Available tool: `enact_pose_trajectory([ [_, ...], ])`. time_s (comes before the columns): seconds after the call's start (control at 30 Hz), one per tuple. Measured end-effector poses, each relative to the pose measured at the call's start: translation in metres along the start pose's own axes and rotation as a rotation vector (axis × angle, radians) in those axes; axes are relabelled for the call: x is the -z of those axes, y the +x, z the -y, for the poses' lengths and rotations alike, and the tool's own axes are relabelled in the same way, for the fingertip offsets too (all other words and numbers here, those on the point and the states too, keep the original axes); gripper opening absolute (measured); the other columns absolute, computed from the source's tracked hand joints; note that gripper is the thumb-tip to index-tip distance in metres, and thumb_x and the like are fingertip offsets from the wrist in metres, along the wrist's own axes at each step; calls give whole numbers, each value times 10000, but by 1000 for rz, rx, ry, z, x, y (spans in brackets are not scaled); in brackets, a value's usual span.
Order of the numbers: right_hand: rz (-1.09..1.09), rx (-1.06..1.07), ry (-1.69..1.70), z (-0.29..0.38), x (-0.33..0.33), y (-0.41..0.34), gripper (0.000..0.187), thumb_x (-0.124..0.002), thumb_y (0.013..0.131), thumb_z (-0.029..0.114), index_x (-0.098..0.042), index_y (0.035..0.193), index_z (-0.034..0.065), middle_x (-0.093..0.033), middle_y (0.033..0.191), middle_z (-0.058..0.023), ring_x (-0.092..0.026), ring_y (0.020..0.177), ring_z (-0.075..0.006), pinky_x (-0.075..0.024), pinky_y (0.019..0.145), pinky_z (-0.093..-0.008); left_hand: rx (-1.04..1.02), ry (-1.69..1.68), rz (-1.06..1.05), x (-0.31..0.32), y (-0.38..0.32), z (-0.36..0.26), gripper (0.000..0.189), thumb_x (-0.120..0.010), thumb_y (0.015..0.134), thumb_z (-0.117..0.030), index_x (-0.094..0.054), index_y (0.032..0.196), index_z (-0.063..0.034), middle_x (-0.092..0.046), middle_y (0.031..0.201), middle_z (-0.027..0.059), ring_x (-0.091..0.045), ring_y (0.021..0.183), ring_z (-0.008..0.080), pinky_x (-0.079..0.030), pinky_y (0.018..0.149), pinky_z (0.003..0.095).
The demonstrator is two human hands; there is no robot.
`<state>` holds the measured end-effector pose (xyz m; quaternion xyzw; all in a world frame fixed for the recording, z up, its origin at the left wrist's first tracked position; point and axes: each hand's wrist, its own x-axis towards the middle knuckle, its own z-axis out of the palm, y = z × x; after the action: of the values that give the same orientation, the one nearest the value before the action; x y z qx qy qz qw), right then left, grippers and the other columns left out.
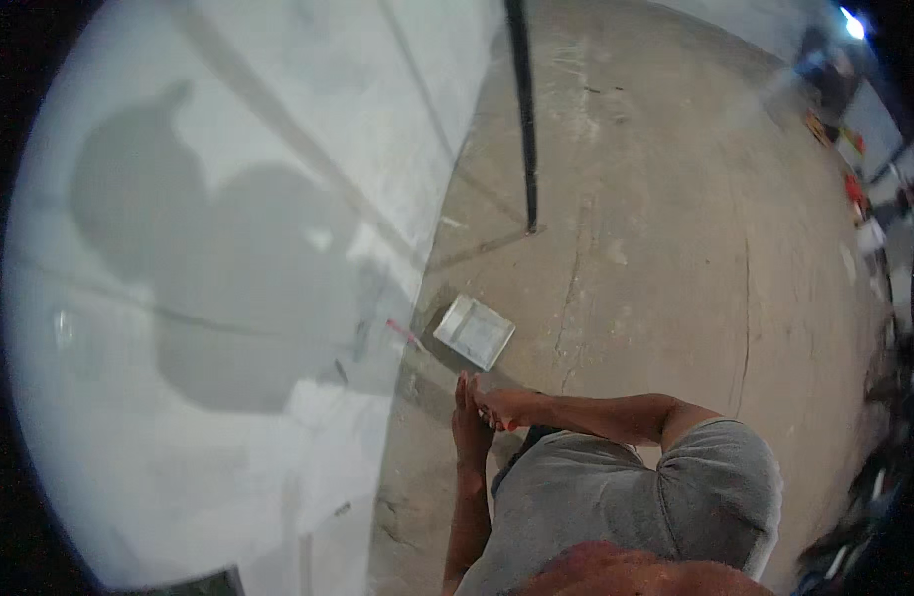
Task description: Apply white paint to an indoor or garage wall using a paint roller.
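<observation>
My left hand (470, 428) is raised in front of my body, its fingers stretched out and pointing towards the wall base. Against it rests my right hand (507, 407), its fingers curled. A small orange-red end (511, 425) pokes out below the right hand, and the rest of that object is hidden by my fingers. Beyond my fingertips a whitish, paint-stained rectangular tray (474, 332) lies on the concrete floor (650, 261). A thin stick with a pink end (404, 331) is beside it, at the foot of the wall.
A pale wall (241, 357) rises on the left, carrying my shadow. Ahead, a black pole (527, 127) meets the floor. At the far right a blurred person (829, 74) is near a bright light (852, 24), with assorted items along that edge.
</observation>
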<state>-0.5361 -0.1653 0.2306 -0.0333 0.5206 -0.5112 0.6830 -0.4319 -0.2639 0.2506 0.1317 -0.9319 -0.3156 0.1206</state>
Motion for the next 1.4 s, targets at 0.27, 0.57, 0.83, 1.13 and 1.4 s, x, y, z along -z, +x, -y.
enact_pose_trajectory([
  [0.27,-144,117,-551,30,-39,1,633,-382,946,628,-595,942,32,-626,806,-139,-621,711,-240,-514,620,-399,-359,132,-5,-14,16,96,426,-730,767,-66,-503,1127,-61,-509,1127,121,-571,968,325,-526,780,414],
  [0.57,-859,23,-873,-142,40,123,579,-446,919,526,-635,1188,50,-634,1181,-209,-617,1042,-418,-488,900,-491,-115,-1009,163,18,9,180,184,-562,947,-249,-527,987,-73,-496,914,60,-552,795,190,-527,609,289],
  [0.83,-967,-629,-319,-203,-45,122,575,-603,830,416,-567,1344,162,-520,1372,-167,-398,1336,-367,-334,1069,-581,-298,-424,285,49,-10,256,270,-703,766,-98,-564,997,-114,-570,1035,104,-605,935,325,-538,739,426],
  [1.13,-849,-741,-220,-205,-67,113,677,-619,816,537,-531,1385,181,-465,1449,-115,-387,1349,-355,-327,1083,-521,-549,-514,245,74,5,260,224,-688,769,-48,-576,957,-96,-567,1017,74,-612,916,278,-532,672,359],
  [1.4,-382,-661,-548,-220,-63,150,624,-561,849,576,-579,1334,184,-586,1335,-39,-590,1167,-222,-479,950,-472,-2,-708,472,82,-23,275,163,-653,872,-191,-609,1011,-117,-573,1023,85,-637,853,275,-541,678,350],
])
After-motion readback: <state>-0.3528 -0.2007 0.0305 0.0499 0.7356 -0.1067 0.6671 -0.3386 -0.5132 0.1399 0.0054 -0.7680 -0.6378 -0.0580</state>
